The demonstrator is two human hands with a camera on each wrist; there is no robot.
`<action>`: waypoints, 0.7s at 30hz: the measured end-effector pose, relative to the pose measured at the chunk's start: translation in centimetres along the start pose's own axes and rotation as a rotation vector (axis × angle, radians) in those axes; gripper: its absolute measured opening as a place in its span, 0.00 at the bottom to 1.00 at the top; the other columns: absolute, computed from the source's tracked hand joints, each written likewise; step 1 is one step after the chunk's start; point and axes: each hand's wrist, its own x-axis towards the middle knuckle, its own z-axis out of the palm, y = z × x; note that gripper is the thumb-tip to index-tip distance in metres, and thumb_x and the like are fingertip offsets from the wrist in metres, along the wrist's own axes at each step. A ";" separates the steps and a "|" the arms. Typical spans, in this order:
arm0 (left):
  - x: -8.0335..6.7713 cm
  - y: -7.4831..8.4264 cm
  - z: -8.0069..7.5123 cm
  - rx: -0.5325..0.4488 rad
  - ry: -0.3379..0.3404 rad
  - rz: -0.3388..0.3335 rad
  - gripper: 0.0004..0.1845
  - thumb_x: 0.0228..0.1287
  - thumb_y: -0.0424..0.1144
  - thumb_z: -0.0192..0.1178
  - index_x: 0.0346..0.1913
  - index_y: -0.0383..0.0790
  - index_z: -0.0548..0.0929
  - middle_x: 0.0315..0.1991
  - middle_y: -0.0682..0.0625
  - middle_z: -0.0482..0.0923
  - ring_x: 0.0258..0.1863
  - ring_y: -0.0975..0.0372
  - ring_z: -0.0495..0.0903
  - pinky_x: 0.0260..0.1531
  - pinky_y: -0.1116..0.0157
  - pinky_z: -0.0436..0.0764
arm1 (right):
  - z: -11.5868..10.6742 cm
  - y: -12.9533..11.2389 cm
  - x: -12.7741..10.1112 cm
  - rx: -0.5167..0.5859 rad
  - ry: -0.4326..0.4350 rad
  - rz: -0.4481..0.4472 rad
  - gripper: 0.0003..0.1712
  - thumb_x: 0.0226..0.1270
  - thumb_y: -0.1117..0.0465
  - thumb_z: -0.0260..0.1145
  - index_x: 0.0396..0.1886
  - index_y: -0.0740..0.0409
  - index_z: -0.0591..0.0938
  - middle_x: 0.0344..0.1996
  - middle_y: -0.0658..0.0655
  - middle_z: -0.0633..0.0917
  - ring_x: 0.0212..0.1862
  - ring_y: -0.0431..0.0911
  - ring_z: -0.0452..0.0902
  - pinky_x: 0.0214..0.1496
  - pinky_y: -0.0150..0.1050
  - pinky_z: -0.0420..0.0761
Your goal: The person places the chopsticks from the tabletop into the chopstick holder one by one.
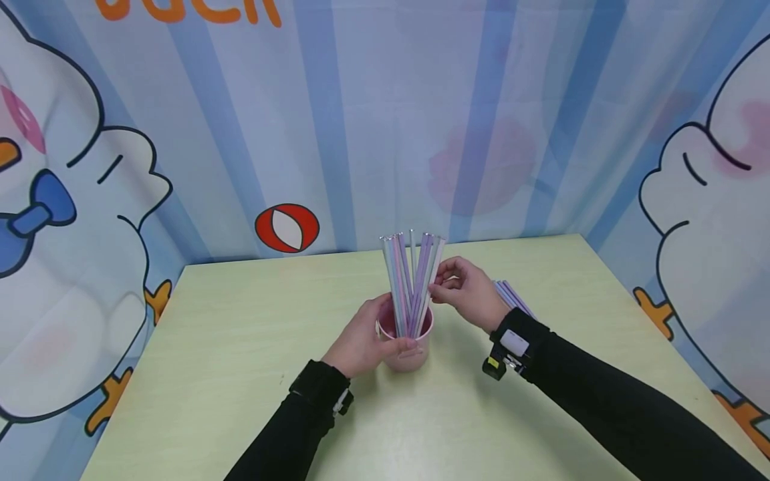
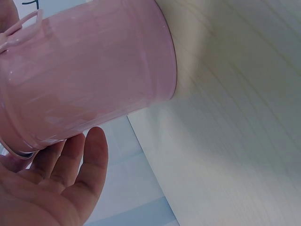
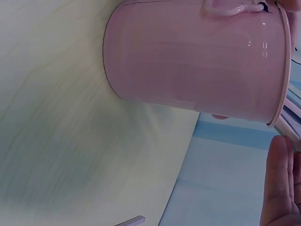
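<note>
left hand wrapped round small pink metal bucket | right hand pinching pastel straws standing above bucket rim

Bare table lies open all round; only the pink bucket and loose straws obstruct.

Illumination is bright, even and diffuse, coming from above. In the head view, the table carries only faint, soft-edged shadows under the forearms and beside the pink bucket. Straight lines bow toward the frame edges, indicating wide-angle distortion. Focus is adequate at centre. In both wrist views the bucket fills the frame at close range and is soft; small specular highlights mark its rim. The fingers are blurred.
</note>
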 end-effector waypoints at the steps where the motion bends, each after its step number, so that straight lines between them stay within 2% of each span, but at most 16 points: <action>1: 0.0 0.0 0.0 0.004 0.002 -0.002 0.44 0.50 0.51 0.74 0.70 0.54 0.66 0.62 0.60 0.71 0.61 0.66 0.69 0.65 0.55 0.65 | 0.0 0.0 0.0 0.001 -0.004 0.005 0.19 0.65 0.65 0.68 0.51 0.67 0.72 0.41 0.62 0.80 0.40 0.52 0.83 0.45 0.44 0.83; 6: -0.1 0.0 0.0 0.026 0.012 -0.021 0.44 0.50 0.53 0.74 0.70 0.54 0.65 0.62 0.60 0.70 0.61 0.65 0.68 0.64 0.55 0.65 | 0.0 0.2 0.0 -0.005 -0.018 0.018 0.19 0.65 0.64 0.68 0.51 0.67 0.72 0.41 0.62 0.80 0.40 0.52 0.83 0.44 0.43 0.83; 11: -0.1 0.1 0.0 0.017 0.009 0.001 0.43 0.50 0.51 0.74 0.70 0.53 0.66 0.61 0.59 0.72 0.61 0.65 0.69 0.65 0.55 0.65 | -0.2 0.5 0.0 -0.013 -0.035 0.016 0.18 0.64 0.64 0.69 0.48 0.64 0.73 0.40 0.63 0.80 0.39 0.52 0.83 0.43 0.43 0.83; 15: -0.1 0.0 0.0 0.013 0.011 -0.007 0.43 0.50 0.52 0.74 0.70 0.54 0.66 0.61 0.60 0.72 0.60 0.66 0.70 0.65 0.55 0.64 | -0.5 0.7 -0.2 0.000 -0.055 -0.005 0.18 0.64 0.65 0.69 0.49 0.66 0.74 0.38 0.63 0.81 0.38 0.52 0.83 0.43 0.43 0.83; 18: -0.1 0.0 0.0 0.015 0.015 -0.025 0.44 0.49 0.52 0.74 0.70 0.55 0.66 0.61 0.61 0.71 0.60 0.65 0.69 0.65 0.54 0.64 | -1.0 -0.5 -0.9 -0.059 -0.054 -0.026 0.17 0.65 0.68 0.67 0.50 0.69 0.75 0.37 0.64 0.81 0.38 0.55 0.82 0.43 0.43 0.83; 21: -0.1 0.0 0.0 0.019 0.020 -0.037 0.45 0.48 0.53 0.75 0.70 0.57 0.66 0.61 0.61 0.70 0.61 0.65 0.68 0.65 0.53 0.63 | -2.1 -0.1 -0.9 -0.159 -0.037 -0.054 0.16 0.66 0.66 0.67 0.51 0.68 0.77 0.37 0.63 0.82 0.37 0.53 0.82 0.42 0.40 0.83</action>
